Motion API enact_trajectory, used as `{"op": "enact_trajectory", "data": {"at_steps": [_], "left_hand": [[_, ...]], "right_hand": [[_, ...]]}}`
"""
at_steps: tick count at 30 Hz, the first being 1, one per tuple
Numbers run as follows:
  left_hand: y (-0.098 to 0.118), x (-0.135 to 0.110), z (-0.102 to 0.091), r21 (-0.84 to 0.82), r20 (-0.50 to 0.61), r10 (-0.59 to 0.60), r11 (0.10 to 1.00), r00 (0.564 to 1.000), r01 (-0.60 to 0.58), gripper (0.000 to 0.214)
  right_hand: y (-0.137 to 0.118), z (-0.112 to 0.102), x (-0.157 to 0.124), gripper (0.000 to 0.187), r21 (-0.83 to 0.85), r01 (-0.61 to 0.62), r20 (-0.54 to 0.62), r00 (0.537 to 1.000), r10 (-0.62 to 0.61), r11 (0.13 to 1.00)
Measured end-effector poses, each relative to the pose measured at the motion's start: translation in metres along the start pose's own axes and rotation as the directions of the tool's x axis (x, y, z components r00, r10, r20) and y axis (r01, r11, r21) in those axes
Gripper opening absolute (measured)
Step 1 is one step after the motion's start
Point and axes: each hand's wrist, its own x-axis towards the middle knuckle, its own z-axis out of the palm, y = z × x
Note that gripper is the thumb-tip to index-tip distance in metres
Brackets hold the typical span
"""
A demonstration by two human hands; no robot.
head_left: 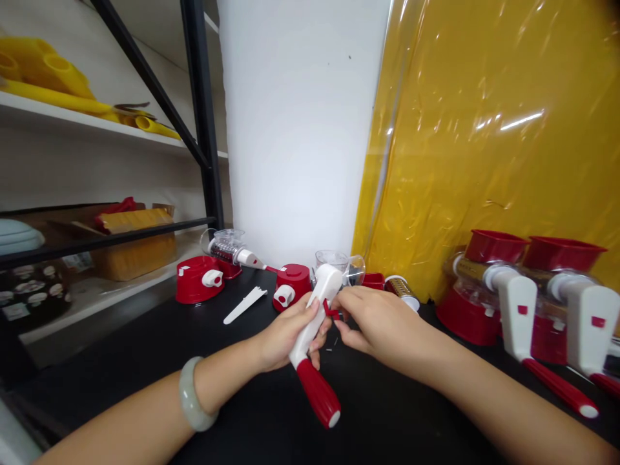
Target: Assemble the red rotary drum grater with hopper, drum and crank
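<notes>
My left hand (285, 332) is wrapped round a white crank handle (310, 323) with a red grip, tilted with the grip end towards me. My right hand (371, 316) is closed at the crank's right side, its thumb and fingers pinching a small red plastic part (330, 310) against or beside the crank. Whether that part is fixed to the crank I cannot tell. Just behind my hands are a red base (293, 281) with a white knob and a clear plastic housing (334, 259). A white flat piece (245, 305) lies to the left.
Another red base (197, 281) and a drum grater with a crank (227, 248) stand at the back left. A metal grating drum (402, 292) lies right of centre. Two assembled rotary graters (477, 303) stand at right. Black-framed shelves (201, 97) rise on the left, a yellow plastic sheet (484, 142) behind.
</notes>
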Motion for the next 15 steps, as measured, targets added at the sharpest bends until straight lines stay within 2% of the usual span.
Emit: {"op": "enact_trajectory", "data": {"at_steps": [4,6,8,11,13,15], "left_hand": [[0.002,-0.001,0.002,0.051,-0.025,-0.005,0.999,1.000,0.006,0.035],[0.003,-0.002,0.004,0.059,-0.030,0.006,0.998,1.000,-0.004,0.035],[0.004,-0.003,0.006,0.054,-0.026,0.016,0.998,1.000,-0.015,0.035],[0.004,-0.002,0.007,0.028,-0.021,0.031,0.999,0.999,-0.031,0.034],[0.004,-0.002,0.006,0.008,-0.026,0.038,0.999,0.999,-0.038,0.034],[0.004,-0.002,0.005,-0.002,-0.032,0.046,0.999,0.998,-0.047,0.032]], "right_hand": [[-0.001,-0.001,-0.002,0.003,-0.060,-0.009,0.001,1.000,0.009,0.998],[-0.001,-0.001,-0.003,0.005,0.038,-0.046,0.003,0.999,0.046,0.998],[0.000,0.002,-0.002,0.011,0.254,-0.117,0.021,0.993,0.115,0.960],[0.003,0.010,0.001,0.023,0.606,-0.233,0.082,0.969,0.232,0.760],[0.005,0.016,0.004,0.022,0.744,-0.276,0.107,0.949,0.298,0.609],[0.006,0.019,0.006,0.020,0.819,-0.281,0.117,0.935,0.334,0.500]]}}
